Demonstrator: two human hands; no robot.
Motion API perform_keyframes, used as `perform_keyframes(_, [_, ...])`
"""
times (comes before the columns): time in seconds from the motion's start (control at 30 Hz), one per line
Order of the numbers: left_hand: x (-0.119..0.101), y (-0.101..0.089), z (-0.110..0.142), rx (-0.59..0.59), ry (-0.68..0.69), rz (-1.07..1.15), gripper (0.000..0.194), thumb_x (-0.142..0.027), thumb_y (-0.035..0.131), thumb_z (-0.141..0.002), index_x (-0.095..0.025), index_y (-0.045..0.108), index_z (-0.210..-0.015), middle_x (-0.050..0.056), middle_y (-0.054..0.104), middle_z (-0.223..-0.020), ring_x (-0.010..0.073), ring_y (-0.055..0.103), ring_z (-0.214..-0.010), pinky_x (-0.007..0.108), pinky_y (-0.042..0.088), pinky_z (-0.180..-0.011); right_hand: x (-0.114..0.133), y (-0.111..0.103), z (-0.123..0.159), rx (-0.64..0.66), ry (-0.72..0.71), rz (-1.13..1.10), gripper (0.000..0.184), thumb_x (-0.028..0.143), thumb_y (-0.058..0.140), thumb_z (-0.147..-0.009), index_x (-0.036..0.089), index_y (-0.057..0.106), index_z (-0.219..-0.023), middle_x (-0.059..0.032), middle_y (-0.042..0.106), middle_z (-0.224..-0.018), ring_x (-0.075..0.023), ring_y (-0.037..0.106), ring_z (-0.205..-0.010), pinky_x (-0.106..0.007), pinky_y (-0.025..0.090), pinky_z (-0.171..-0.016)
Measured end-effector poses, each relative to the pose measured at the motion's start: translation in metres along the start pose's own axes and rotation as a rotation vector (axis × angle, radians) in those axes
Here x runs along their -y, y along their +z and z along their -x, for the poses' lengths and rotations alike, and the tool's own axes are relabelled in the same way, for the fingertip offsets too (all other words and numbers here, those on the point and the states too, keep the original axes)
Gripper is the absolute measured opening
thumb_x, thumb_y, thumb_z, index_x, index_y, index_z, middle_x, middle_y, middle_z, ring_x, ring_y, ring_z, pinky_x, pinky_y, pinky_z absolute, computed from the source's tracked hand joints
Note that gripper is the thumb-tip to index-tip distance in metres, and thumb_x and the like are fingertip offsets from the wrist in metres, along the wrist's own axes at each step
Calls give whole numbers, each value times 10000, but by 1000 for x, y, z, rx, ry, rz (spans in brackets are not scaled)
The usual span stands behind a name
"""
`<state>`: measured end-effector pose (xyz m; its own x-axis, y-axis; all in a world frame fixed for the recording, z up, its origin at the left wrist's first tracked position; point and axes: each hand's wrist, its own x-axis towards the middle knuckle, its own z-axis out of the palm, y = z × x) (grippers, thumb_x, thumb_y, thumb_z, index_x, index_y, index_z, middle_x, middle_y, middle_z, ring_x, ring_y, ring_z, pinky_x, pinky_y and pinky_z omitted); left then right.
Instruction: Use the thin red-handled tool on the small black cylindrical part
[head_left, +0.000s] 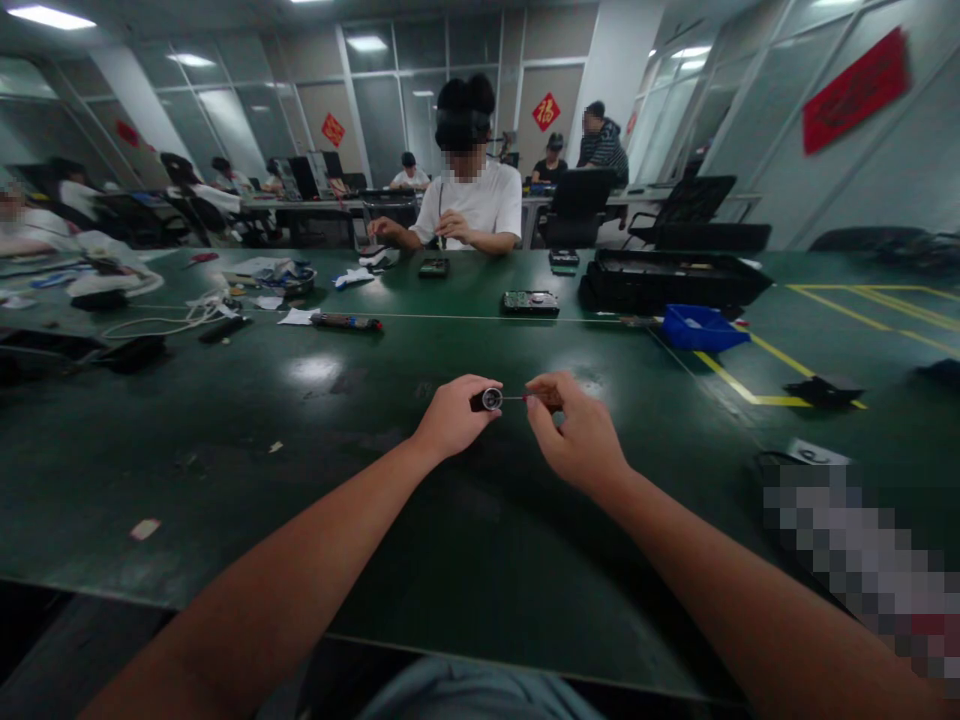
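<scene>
Over the middle of the green table, my left hand (452,415) is closed round a small black cylindrical part (491,400). Its round, silver-rimmed end faces me; what exactly it is I cannot tell. To its right, my right hand (576,428) pinches a thin screwdriver (514,399), whose handle is mostly hidden by the fingers. The slim metal shaft points left, and its tip meets or lies very close to the side of the cylindrical part. Both hands are held just above the tabletop.
Across the green table (420,560) sits a person (480,205) working with their hands. Hard drives (530,302), a black tray (667,283) and a blue bin (703,328) stand at the far side. A multi-bit pen-like tool (347,322) and white cables (184,315) lie left.
</scene>
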<state>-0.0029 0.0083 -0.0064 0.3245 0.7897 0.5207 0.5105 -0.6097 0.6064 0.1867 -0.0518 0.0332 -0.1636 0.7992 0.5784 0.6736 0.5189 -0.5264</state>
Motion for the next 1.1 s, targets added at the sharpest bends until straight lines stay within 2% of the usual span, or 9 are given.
perform_keyframes(0.13, [-1, -1, 0, 12, -9, 8, 343, -138, 774, -762, -204, 726, -1094, 54, 732, -1122, 209, 675, -1043, 389, 525, -969, 3, -1, 1, 56, -13, 18, 189, 345, 471, -981, 213, 606, -961, -31, 680, -777, -179, 638, -693, -306, 451, -650])
perform_keyframes(0.23, [-1, -1, 0, 1, -6, 8, 349, -132, 778, -756, -202, 725, -1094, 55, 732, -1117, 212, 674, -1043, 395, 524, -973, 2, 1, 2, 3, 38, -18, 201, 361, 463, -987, 220, 603, -1017, -38, 679, -793, -192, 646, -707, -323, 458, -657])
perform_keyframes(0.37, [-1, -1, 0, -17, -10, -3, 364, -121, 782, -747, -201, 725, -1097, 57, 735, -1105, 217, 678, -1030, 398, 533, -961, -3, 8, 2, -99, 174, -259, 203, 383, 533, -954, 217, 585, -1058, -66, 714, -913, -225, 696, -848, -373, 520, -758])
perform_keyframes(0.57, [-3, -2, -1, -40, 49, 29, 377, -117, 779, -751, -202, 719, -1113, 54, 728, -1113, 206, 672, -1047, 387, 528, -969, -18, 12, -9, -205, 377, -605, 244, 446, 563, -923, 208, 616, -931, -41, 677, -826, -191, 665, -750, -387, 552, -757])
perform_keyframes(0.63, [-3, -3, -1, -53, 62, 31, 382, -114, 780, -751, -202, 716, -1118, 54, 726, -1118, 202, 670, -1052, 384, 526, -969, -23, 12, -12, -202, 462, -773, 256, 464, 576, -906, 212, 602, -876, -28, 651, -789, -177, 646, -702, -380, 562, -725])
perform_keyframes(0.7, [-3, -3, -2, -52, 53, 23, 381, -114, 783, -749, -200, 717, -1114, 57, 727, -1119, 202, 670, -1051, 387, 526, -969, -26, 12, -13, -211, 487, -824, 258, 467, 582, -901, 213, 592, -858, -17, 634, -767, -165, 628, -672, -366, 559, -698])
perform_keyframes(0.83, [-2, -1, -1, -37, 26, 16, 377, -128, 789, -747, -194, 718, -1111, 57, 730, -1116, 204, 673, -1045, 387, 528, -964, -20, 11, -10, -273, 372, -593, 238, 445, 556, -933, 211, 599, -918, -19, 652, -792, -166, 630, -704, -360, 533, -722])
perform_keyframes(0.93, [-3, -2, 0, -41, 31, 25, 367, -130, 782, -756, -194, 718, -1112, 55, 730, -1117, 203, 673, -1048, 381, 528, -962, -10, 8, -6, -258, 294, -384, 217, 412, 506, -969, 214, 595, -964, -32, 677, -815, -179, 650, -742, -364, 521, -744])
perform_keyframes(1.1, [-5, -2, 0, -31, 26, 31, 359, -134, 774, -763, -201, 718, -1112, 53, 730, -1112, 203, 677, -1040, 384, 534, -956, -3, 7, -2, -221, 240, -263, 194, 381, 483, -982, 216, 584, -996, -44, 699, -829, -193, 673, -765, -361, 508, -741])
